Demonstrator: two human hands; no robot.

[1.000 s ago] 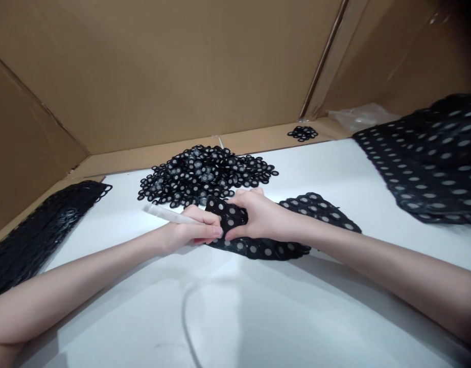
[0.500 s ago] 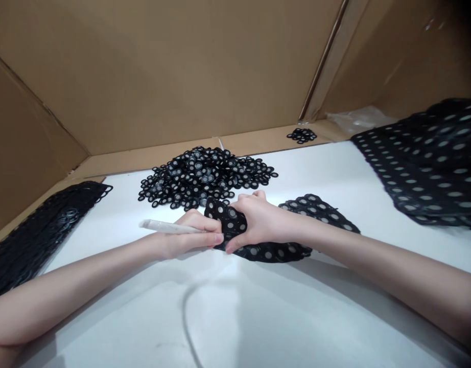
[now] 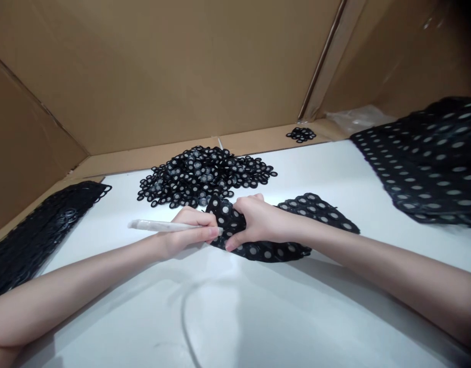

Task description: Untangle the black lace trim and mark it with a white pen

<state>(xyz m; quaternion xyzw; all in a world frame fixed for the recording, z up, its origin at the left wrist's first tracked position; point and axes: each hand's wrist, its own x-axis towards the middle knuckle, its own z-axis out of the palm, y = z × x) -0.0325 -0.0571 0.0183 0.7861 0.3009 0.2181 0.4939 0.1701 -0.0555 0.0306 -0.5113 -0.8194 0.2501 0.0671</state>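
Observation:
Near the middle of the white table, my left hand (image 3: 189, 230) is closed around a slim white pen-like tool (image 3: 159, 225), its front end at the left edge of a black dotted piece (image 3: 272, 251). My right hand (image 3: 256, 222) grips this same piece between thumb and fingers, just right of my left hand. The piece is black with pale round spots, and it is bent under my right hand. Part of it extends behind my right forearm. Just beyond both hands lies a heap of loose black rings with pale centres (image 3: 197, 174).
A black openwork bundle (image 3: 40, 230) lies at the left. Large black dotted material (image 3: 423, 168) covers the right side. A small group of black rings (image 3: 301, 135) and clear plastic (image 3: 358, 118) sit at the back, before cardboard walls (image 3: 182, 71). A thin grey line (image 3: 184, 322) curves across the front.
My left hand has shifted slightly left and up with the white tool, whose front end now shows past the fingertips. My right hand has barely moved.

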